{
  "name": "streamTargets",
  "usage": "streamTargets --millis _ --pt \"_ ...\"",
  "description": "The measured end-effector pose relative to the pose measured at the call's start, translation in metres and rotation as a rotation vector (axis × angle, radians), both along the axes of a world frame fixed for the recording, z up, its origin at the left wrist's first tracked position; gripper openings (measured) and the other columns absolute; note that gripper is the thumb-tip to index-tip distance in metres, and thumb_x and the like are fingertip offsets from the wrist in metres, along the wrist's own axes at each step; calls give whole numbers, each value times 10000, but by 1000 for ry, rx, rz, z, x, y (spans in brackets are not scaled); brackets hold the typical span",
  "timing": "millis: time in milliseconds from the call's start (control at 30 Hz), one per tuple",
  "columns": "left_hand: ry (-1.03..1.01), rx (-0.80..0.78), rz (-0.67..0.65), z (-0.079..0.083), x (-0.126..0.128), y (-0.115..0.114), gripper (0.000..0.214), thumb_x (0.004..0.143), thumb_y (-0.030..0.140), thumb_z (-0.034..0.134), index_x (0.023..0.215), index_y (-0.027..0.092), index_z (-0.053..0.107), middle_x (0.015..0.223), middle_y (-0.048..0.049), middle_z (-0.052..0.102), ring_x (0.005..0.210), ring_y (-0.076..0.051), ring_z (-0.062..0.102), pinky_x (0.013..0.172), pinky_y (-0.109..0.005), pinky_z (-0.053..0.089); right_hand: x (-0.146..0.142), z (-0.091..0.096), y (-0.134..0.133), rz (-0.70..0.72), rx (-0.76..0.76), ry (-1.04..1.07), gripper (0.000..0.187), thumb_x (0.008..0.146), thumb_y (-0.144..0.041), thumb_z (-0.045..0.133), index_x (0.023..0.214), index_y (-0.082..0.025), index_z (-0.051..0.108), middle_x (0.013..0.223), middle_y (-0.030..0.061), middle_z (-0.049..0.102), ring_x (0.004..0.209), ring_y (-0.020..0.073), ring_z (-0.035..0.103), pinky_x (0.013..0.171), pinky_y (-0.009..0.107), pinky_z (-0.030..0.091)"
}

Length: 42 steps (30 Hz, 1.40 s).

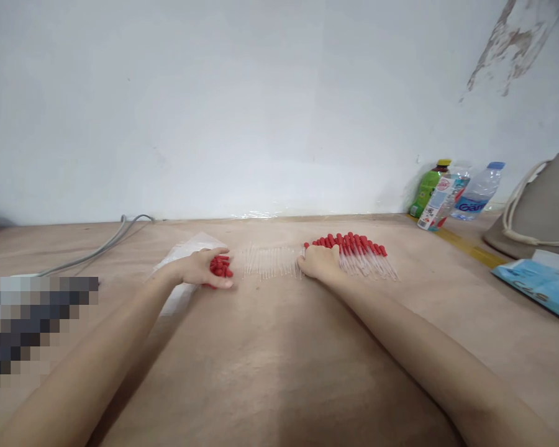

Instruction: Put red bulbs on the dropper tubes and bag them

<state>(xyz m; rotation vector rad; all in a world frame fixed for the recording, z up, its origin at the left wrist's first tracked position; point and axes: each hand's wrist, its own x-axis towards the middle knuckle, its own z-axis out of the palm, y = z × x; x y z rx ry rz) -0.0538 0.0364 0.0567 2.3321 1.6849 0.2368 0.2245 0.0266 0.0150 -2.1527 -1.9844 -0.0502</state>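
- Red caps (222, 267): left hand (198, 267) around pile, fingers spread
- Clear thin tubes (269, 262): right hand (320, 261) curled at row's end, can't tell grip
- Red-tipped tubes (359, 245) beside it

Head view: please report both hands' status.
Left hand curled around small red caps. Right hand beside thin clear tubes, overlapping red-capped tubes. Its grip hidden.
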Motion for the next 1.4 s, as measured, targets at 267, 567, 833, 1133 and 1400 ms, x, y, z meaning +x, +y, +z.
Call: streamTargets --millis 267,567,833,1133,1400 --pt "-119 -197 -248 -8 -18 4 1016 450 427 741 1322 230 258 1260 -115 415 1120 -267 424 923 -363 345 5 -1 1 -18 -35 17 315 759 -318 387 787 -132 639 795 127 635 756 245 569 785 417 245" --pt "-335 -4 -297 -31 6 9 598 567 437 685 1092 192 536 1009 -61 573 911 -198 531 822 -319 418 16 -1 -3 -26 -53 25 287 758 -296 400 757 -128 632 785 127 641 750 236 574 744 374 268" --pt "-332 297 -218 -42 32 6 348 719 462 539 910 190 644 1066 -66 574 976 -199 520 876 -317 390 16 -2 -17 -18 57 11 313 798 -283 337 770 -118 602 766 119 637 704 217 565 742 374 231" --pt "-375 295 -73 -36 29 4 336 763 474 462 788 224 686 969 -34 631 1111 -230 455 922 -338 366 32 -23 -48 161 509 100 228 811 -293 356 733 -160 524 735 35 617 698 158 519 746 329 177" --pt "-820 181 49 -21 48 -9 410 765 497 462 938 148 589 767 -53 629 520 -124 566 479 -254 466 42 -33 -54 306 571 179 202 852 -279 338 795 -145 478 697 25 597 622 127 514 773 307 230"
